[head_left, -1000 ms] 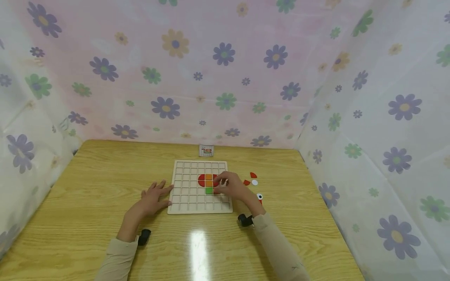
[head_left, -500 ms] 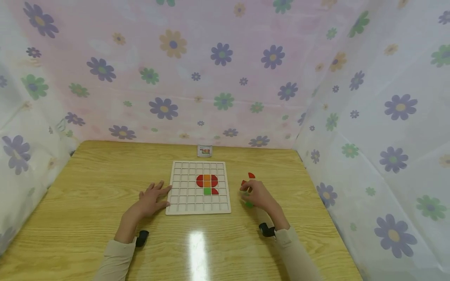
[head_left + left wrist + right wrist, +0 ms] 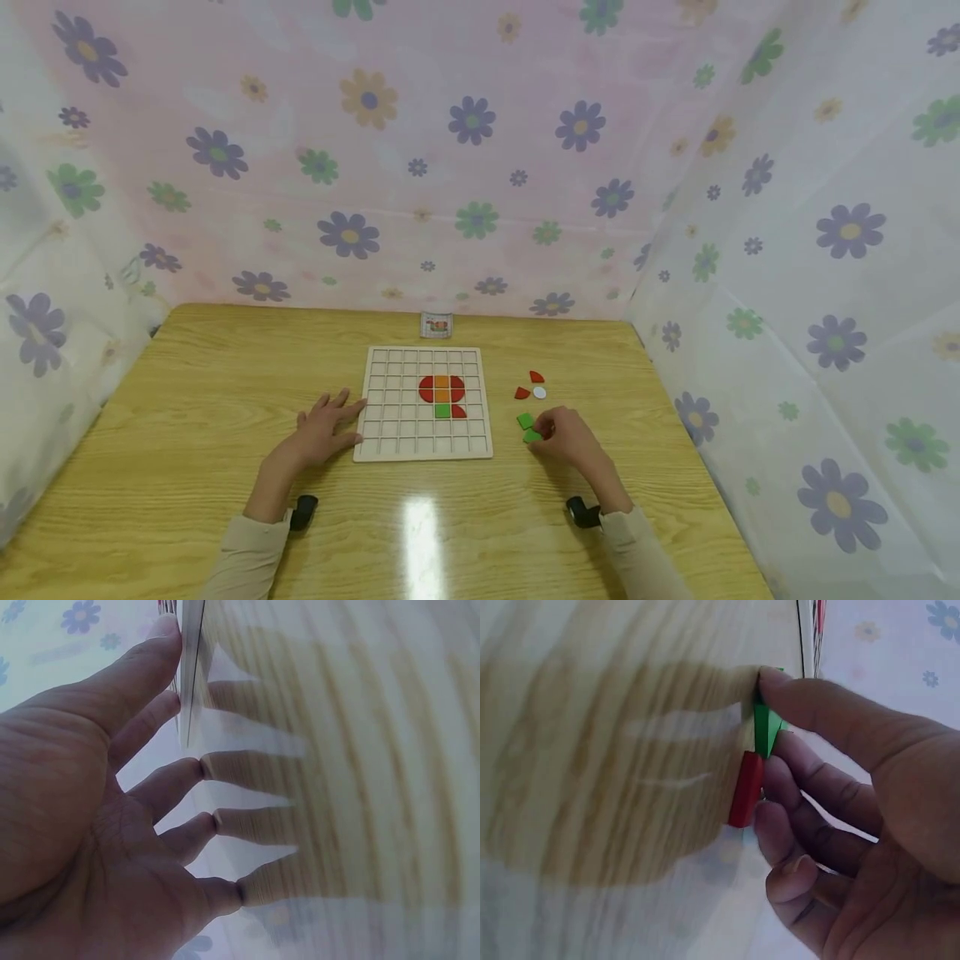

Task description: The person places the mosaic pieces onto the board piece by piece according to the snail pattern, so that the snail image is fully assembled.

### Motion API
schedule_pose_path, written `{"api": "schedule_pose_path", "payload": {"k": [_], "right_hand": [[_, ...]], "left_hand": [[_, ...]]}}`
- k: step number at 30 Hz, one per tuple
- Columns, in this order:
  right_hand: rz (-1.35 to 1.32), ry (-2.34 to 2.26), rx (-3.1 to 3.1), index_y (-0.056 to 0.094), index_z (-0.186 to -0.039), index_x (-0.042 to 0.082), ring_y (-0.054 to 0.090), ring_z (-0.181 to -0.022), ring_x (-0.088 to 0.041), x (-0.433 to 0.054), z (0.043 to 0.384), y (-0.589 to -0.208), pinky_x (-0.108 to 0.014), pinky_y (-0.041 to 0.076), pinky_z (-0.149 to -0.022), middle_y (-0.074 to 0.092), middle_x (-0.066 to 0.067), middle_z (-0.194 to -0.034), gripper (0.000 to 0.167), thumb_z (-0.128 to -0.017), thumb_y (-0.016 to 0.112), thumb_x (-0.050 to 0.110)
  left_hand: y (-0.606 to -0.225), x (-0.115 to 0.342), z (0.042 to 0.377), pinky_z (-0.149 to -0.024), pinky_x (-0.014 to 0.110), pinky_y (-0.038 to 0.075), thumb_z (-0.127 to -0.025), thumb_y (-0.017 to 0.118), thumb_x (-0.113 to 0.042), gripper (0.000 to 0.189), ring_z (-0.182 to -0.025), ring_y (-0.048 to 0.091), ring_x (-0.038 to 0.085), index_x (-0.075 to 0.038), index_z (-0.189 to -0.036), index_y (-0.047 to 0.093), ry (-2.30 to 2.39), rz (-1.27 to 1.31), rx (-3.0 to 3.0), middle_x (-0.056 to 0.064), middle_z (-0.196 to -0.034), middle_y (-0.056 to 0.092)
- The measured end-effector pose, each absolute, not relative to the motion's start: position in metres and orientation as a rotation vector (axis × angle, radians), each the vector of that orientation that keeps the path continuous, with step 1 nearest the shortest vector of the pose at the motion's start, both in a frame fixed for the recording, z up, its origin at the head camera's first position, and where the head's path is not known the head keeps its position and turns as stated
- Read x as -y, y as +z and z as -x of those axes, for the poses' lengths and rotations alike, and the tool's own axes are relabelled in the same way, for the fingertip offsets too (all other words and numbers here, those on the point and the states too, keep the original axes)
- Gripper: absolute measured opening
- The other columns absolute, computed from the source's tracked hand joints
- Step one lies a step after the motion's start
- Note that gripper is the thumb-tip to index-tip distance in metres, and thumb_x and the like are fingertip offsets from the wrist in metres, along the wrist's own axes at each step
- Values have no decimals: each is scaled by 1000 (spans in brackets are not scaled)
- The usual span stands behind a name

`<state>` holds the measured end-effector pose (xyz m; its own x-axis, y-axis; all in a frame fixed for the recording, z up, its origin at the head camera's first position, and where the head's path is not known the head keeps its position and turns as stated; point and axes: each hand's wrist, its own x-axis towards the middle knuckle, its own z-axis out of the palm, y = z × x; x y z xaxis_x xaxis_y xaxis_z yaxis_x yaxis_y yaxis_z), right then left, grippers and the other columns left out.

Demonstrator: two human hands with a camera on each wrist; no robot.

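My left hand (image 3: 318,433) rests on the table with spread fingers, its thumb and index fingertips at the left edge of a pale wooden grid board (image 3: 386,417). Set in the board are orange squares (image 3: 442,388), red rounded pieces (image 3: 426,389), a green square (image 3: 442,411) and a red quarter-round piece (image 3: 458,412). Right of the board, my right hand (image 3: 566,437) pinches a green piece (image 3: 762,729) between thumb and fingers, low at the tabletop. A red piece (image 3: 745,789) lies close by its fingertips. Another green piece (image 3: 525,422) lies just beyond.
Two red quarter-round pieces (image 3: 522,393) and a white disc (image 3: 539,392) lie farther back on the right. A small picture card (image 3: 436,325) stands behind the board. Flowered sheets (image 3: 480,167) hang at the back and sides of the wooden table (image 3: 225,358).
My right hand has left the board, where a red quarter-round piece now shows beside the green square. It has moved right and nearer me to the loose pieces. The left hand stays put.
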<state>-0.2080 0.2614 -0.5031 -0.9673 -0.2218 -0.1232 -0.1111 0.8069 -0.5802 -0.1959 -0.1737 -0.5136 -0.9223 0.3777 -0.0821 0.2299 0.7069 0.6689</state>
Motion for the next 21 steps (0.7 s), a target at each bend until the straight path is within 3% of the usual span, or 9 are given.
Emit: {"api": "schedule_pose_path", "payload": {"k": [13,21], "right_hand": [[254,-997,-2846,72,-94,3,63,-78,-13,-253,207,-504,-33,56,-72,69,-3,-87,12,-85,79,6],[684,-1283,-2686,74,-107,3,63,-81,-11,-226,217,-511,-24,54,-66,72,-7,-98,19,-89,75,5]], "left_hand": [[-515,173,196,-98,89,11,-96,70,-21,60,-142,14,68,0,-148,50,995,-490,-2715,40,-157,26],[-514,173,196,-99,89,9,-97,70,-22,61,-143,11,67,0,-149,49,1011,-484,-2704,39,-158,24]]}}
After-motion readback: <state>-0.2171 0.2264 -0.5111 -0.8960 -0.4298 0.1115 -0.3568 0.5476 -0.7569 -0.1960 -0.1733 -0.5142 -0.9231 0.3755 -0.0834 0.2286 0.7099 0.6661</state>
